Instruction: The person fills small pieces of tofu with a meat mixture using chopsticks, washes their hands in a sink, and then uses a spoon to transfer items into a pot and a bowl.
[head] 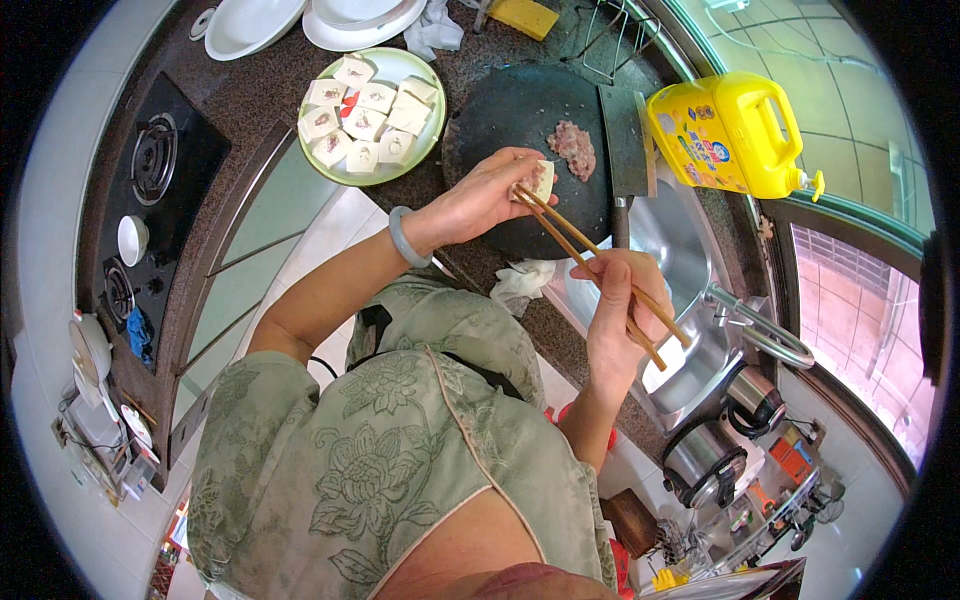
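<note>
My left hand [491, 191] holds a white tofu piece [541, 182] with minced meat on it, over a round dark cutting board [510, 112]. In my right hand [626, 304] is a pair of wooden chopsticks [574, 244], their tips touching the meat on the tofu. A mound of minced meat [574, 150] lies on the board. Along the board's right side rests a cleaver [628, 142], its dark handle towards me. Left of the board, a green-rimmed plate [433, 90] carries several tofu pieces [365, 122], most with meat in the top.
A yellow detergent jug [686, 142] stands right of the cleaver, by the window. Nearer me is a steel sink [675, 225] with a faucet [757, 330]. White dishes [251, 26] and a yellow sponge [523, 16] lie at the back. A gas stove [161, 172] bearing a bowl [133, 240] is at left.
</note>
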The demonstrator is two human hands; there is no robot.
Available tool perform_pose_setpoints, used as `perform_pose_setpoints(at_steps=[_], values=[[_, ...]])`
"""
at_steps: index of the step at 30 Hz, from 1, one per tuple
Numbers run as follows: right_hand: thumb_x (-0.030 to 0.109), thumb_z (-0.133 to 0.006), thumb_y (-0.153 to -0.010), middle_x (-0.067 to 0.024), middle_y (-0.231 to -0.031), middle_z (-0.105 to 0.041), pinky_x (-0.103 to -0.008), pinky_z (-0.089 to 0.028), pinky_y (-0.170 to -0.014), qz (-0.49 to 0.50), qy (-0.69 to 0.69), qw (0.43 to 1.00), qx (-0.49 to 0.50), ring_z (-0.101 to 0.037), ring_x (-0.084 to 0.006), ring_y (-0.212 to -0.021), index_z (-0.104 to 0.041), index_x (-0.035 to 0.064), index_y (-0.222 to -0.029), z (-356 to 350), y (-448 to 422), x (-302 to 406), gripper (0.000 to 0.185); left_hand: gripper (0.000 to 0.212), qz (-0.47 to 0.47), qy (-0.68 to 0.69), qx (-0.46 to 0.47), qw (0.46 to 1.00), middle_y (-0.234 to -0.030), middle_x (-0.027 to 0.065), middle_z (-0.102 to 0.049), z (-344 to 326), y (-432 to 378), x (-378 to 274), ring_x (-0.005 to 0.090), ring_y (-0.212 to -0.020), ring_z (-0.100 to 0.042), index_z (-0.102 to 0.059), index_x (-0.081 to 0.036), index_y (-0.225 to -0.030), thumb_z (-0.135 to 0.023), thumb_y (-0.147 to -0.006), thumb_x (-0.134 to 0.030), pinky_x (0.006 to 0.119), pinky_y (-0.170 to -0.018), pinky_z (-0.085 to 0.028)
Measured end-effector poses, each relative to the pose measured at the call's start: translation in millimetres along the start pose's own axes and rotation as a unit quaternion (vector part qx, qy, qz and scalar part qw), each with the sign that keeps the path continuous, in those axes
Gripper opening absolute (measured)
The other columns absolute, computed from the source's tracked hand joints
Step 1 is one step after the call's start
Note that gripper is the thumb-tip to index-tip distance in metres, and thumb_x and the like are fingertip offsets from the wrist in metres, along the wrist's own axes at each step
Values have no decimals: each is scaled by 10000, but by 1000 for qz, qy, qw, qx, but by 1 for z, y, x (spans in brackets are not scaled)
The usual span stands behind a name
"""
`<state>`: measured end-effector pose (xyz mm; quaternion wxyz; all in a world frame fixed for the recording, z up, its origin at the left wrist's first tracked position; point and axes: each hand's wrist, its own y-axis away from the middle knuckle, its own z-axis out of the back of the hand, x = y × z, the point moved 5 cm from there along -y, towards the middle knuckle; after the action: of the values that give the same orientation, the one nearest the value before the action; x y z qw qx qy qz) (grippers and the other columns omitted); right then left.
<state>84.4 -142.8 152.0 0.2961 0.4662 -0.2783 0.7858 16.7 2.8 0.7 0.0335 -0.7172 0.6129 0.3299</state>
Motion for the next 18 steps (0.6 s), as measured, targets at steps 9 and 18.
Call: perform_pose_setpoints(at_steps=[9,18], values=[[164,-478,-1013,-115,-827,-587,-306,-548,-655,-21,-23,999,5,-657,-207,-689,-560,-48,-931,0,-3,-18,242,335,-16,0,-4,1000,-1174,140,-549,-2,4,0,283,-1106,-590,-425,-35,-1279,-448,-1017,-242,392,-965,-486],[165,-503,-1005,-113,-815,-597,-287,-550,-625,-46,-47,998,6,-657,-199,-667,-581,-53,-940,2,-7,-22,240,354,-20,-77,-20,997,-1186,128,-529,6,3,3,227,-1094,-584,-389,-19,-1316,-476,-997,-146,376,-961,-498]])
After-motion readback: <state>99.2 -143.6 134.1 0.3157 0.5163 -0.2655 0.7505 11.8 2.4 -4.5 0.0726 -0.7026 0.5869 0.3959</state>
